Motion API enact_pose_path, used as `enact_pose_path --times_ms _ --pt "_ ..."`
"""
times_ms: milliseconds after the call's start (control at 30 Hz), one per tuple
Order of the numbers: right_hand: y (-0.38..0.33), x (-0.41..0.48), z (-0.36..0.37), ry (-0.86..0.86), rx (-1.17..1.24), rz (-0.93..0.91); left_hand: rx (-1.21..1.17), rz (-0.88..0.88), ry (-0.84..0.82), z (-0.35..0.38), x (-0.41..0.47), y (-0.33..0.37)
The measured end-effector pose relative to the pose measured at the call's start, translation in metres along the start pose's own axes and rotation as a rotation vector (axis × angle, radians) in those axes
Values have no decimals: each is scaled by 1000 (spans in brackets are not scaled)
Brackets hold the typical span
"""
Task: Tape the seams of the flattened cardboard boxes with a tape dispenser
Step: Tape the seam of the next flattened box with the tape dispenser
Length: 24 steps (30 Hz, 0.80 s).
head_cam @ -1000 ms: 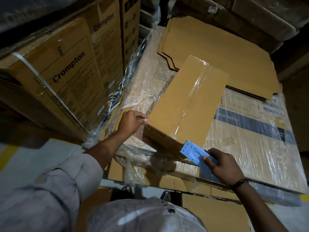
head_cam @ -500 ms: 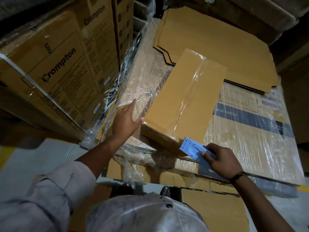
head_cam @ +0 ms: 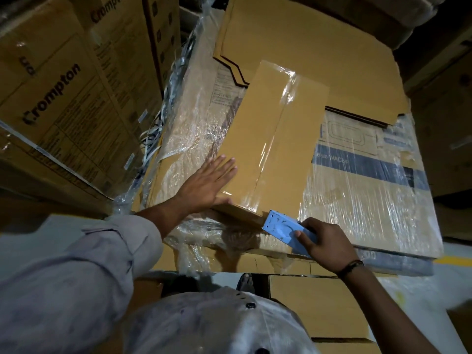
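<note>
A narrow brown cardboard box [head_cam: 255, 129] lies on a plastic-wrapped carton, with clear tape [head_cam: 278, 129] running along its middle seam down to the near edge. My left hand [head_cam: 207, 183] rests flat with fingers spread on the box's near left corner, thumb at the near edge. My right hand [head_cam: 323, 242] grips a blue tape dispenser [head_cam: 283, 229], whose front end touches the box's near edge at the end of the tape. A stack of flattened cardboard boxes [head_cam: 306, 44] lies behind the narrow box.
The plastic-wrapped carton [head_cam: 362, 190] with a blue stripe serves as the work surface. Tall Crompton-printed cartons [head_cam: 63, 98] stand close on the left, with loose strapping [head_cam: 153, 139] in the gap. More cardboard [head_cam: 319, 305] lies on the floor below, beside my feet.
My left hand has opened from a curled grip at the box's near left corner, slid up and now lies flat on the box top. The dispenser has stayed at the near edge.
</note>
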State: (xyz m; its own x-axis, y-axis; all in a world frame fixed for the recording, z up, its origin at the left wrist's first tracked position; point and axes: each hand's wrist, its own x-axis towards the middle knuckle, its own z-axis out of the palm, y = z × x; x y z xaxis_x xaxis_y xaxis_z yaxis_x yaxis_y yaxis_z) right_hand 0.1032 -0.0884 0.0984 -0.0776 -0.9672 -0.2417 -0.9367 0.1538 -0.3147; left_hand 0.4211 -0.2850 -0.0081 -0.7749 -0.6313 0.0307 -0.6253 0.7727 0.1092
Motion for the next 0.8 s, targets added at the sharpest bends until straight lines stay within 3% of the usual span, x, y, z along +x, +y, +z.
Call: enact_pose_path --times_ms 200,433,800 --pt "14 -14 4 85 -117 -74 41 14 -40 -4 0 -1" --pt "83 -48 -9 67 -185 114 66 18 -9 -2 0 1" --pt "73 -35 7 -45 -202 181 128 19 -16 -6 1 5"
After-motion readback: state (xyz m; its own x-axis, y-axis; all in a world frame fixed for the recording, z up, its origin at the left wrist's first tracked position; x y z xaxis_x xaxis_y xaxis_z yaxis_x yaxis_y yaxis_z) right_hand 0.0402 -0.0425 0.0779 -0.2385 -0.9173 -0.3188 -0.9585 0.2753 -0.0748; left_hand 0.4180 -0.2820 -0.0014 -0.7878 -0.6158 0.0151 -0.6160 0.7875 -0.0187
